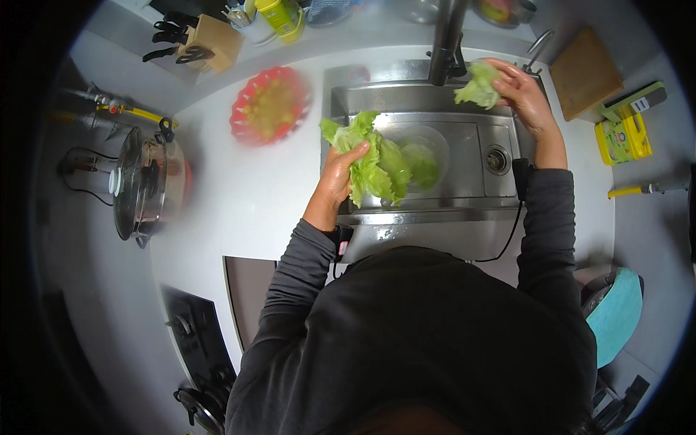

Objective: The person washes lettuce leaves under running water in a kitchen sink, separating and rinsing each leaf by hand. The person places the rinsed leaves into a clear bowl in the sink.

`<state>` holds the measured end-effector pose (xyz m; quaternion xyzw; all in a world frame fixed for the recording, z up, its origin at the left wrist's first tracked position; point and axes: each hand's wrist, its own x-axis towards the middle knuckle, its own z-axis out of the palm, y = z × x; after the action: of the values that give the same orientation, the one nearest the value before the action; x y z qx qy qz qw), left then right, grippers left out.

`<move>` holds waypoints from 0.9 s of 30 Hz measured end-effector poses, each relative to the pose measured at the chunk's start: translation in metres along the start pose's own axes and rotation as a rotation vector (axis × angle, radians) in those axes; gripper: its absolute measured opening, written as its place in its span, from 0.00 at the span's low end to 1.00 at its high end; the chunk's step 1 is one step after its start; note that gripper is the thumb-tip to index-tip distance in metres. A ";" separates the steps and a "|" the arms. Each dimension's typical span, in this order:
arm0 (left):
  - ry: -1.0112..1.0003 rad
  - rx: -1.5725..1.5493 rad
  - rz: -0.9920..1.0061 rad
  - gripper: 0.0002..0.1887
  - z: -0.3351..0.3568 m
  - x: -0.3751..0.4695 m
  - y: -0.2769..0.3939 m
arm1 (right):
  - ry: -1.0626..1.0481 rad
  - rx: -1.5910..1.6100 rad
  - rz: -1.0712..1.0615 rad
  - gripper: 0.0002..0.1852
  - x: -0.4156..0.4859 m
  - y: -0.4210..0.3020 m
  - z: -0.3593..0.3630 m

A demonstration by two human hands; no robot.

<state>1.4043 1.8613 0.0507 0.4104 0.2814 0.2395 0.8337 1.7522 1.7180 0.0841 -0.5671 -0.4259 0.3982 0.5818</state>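
Observation:
My left hand grips a bunch of green lettuce leaves over the left side of the stainless steel sink. Raised at the sink's back right, my right hand holds a smaller piece of lettuce between thumb and fingers. The two pieces are apart. Below and between the hands, a clear round bowl in the sink contains more lettuce, partly hidden by the held leaves. Both hands look wet.
A black faucet rises behind the sink. On the left counter stand a red scalloped bowl of small yellowish-green items, a knife block and a glass-lidded pot. A wooden board and yellow jug stand at right.

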 end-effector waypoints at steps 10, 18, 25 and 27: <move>0.046 -0.009 -0.036 0.23 -0.003 -0.003 0.000 | 0.091 -0.221 0.584 0.16 -0.024 0.170 0.031; -0.013 -0.036 -0.022 0.21 -0.001 0.005 -0.004 | -0.046 0.577 0.337 0.13 -0.006 0.089 0.110; 0.076 0.014 -0.021 0.20 -0.011 0.007 -0.010 | -0.141 0.939 0.310 0.16 -0.005 0.072 0.145; 0.082 -0.011 -0.043 0.21 -0.013 0.008 -0.011 | -0.144 0.933 0.277 0.19 -0.004 0.070 0.150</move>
<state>1.4031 1.8674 0.0324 0.3893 0.3229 0.2396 0.8287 1.6097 1.7650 0.0135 -0.2683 -0.1617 0.6581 0.6847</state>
